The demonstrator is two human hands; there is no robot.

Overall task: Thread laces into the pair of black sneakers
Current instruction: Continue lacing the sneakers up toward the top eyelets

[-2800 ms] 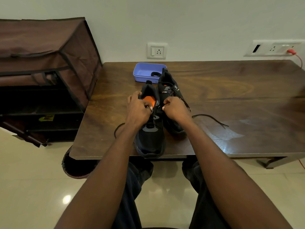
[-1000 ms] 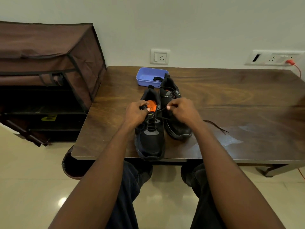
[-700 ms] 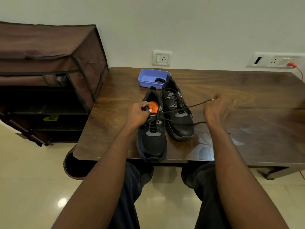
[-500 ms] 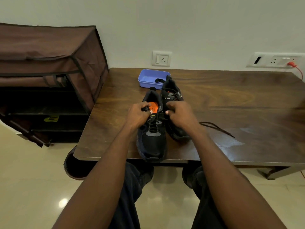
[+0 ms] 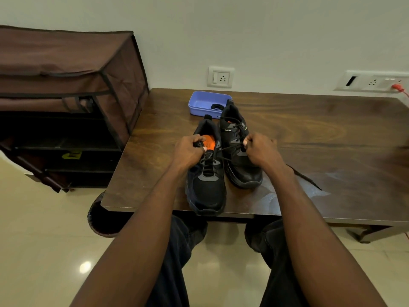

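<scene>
Two black sneakers stand side by side on the wooden table (image 5: 332, 138), toes toward me. The near left sneaker (image 5: 207, 187) has an orange insole and overhangs the table's front edge a little. My left hand (image 5: 188, 151) grips its collar beside the insole. The right sneaker (image 5: 240, 160) sits further back with laces in its eyelets. My right hand (image 5: 261, 150) pinches a black lace (image 5: 228, 148) that runs taut from the left sneaker's eyelets across the right sneaker. The lace's loose tail (image 5: 307, 180) lies on the table behind my right forearm.
A purple plastic tray (image 5: 204, 101) holding a small black item sits behind the sneakers near the wall. A brown fabric shoe rack (image 5: 66, 96) stands left of the table. Wall sockets are above the table, and a dark round bin (image 5: 104, 220) sits on the floor below its left corner.
My right hand swung out to the right drawing the lace long, came back to the shoes, and now holds the lace taut just right of them. My left hand stayed on the left sneaker.
</scene>
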